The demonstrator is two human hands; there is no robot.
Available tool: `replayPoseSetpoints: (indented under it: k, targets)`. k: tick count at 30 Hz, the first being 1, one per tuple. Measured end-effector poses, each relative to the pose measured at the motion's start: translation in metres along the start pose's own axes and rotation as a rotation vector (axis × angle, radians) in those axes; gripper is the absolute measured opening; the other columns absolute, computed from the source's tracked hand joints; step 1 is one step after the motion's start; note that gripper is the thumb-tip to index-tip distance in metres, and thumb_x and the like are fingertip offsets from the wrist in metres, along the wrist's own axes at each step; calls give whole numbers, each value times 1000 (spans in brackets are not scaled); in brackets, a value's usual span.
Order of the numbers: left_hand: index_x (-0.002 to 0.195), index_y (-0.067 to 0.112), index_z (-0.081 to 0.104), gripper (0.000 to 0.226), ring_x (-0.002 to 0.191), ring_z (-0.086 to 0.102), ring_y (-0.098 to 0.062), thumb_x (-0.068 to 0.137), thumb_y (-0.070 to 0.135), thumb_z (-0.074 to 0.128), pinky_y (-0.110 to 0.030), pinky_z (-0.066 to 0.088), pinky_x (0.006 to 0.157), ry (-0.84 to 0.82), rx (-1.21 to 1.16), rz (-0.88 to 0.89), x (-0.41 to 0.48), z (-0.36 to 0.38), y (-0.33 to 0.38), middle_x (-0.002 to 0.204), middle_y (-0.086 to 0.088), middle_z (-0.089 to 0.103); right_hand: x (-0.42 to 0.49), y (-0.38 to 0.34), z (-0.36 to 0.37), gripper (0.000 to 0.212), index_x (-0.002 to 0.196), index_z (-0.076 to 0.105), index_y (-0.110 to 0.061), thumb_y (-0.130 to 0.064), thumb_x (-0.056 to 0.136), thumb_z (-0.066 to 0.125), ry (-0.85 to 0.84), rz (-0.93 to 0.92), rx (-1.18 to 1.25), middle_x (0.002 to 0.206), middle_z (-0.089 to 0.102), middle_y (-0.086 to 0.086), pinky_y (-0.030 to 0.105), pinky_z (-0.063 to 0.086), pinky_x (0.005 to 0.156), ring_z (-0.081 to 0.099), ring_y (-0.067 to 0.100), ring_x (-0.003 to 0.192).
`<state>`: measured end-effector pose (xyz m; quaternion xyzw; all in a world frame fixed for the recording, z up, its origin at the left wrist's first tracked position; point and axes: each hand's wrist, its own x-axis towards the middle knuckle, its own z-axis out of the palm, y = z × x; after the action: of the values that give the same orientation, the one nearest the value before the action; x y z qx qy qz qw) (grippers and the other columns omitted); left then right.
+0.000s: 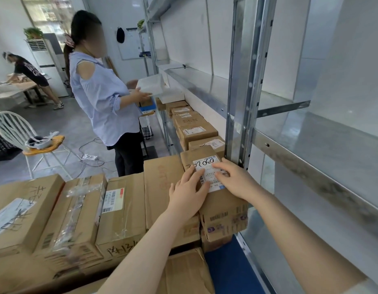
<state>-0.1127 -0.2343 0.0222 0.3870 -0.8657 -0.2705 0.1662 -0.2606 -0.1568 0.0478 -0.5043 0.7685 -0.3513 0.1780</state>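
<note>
L hand (187, 194) & R hand (232, 179) rest flat on box (223, 217), grip apart; suggest closing grip on both sides before lifting, clear of shelf post (243, 102).

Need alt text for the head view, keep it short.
The left hand and right hand rest on the white label of a small box atop stacked cartons beside a metal rack. Behind, a person in a blue shirt holds a white container.
</note>
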Motion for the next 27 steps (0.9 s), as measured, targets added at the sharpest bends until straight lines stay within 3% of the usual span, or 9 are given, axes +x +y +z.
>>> replayPoseSetpoints:
  k: [6,9,16,19,22,27]
  targets:
    - [142,48,28,49,144,19,-22,94,58,29,-54,1,115,-16,27,17,-12,-6,-6,159,14,7,-63,13,28,44,136,44,-40,-46,92,46,167,-138,-139,156,19,-12,32,35,105,26,9,137]
    - [142,56,15,52,146,10,-18,91,65,20,-49,-5,117,-31,43,11,-31,-5,-17,160,8,8,-62,16,34,42,134,46,-39,-47,94,39,266,-129,-203,154,25,-9,28,37,96,33,13,133]
    - [145,54,6,60,146,9,-17,88,70,14,-44,-3,117,-10,61,29,-45,-3,-14,158,4,21,-47,24,31,40,133,47,-39,-46,96,35,282,-153,-251,150,33,-10,25,36,89,37,16,128]
    - [145,53,5,60,146,10,-16,89,69,16,-44,-3,117,-10,62,40,-48,-3,-13,158,4,21,-53,22,33,45,130,52,-35,-49,94,30,360,-188,-278,146,39,-8,28,44,87,41,16,124]
    - [144,55,5,59,145,12,-14,88,71,17,-45,-3,117,-20,37,58,-50,-4,-9,158,5,19,-60,21,34,46,132,50,-34,-48,94,29,359,-174,-264,146,39,-6,37,45,94,37,19,128]
    - [143,55,12,54,145,11,-14,91,65,23,-48,-2,117,-7,-18,52,-53,-10,-1,158,5,18,-73,21,27,43,137,45,-32,-44,97,34,347,-174,-156,148,35,-7,33,36,102,30,15,133]
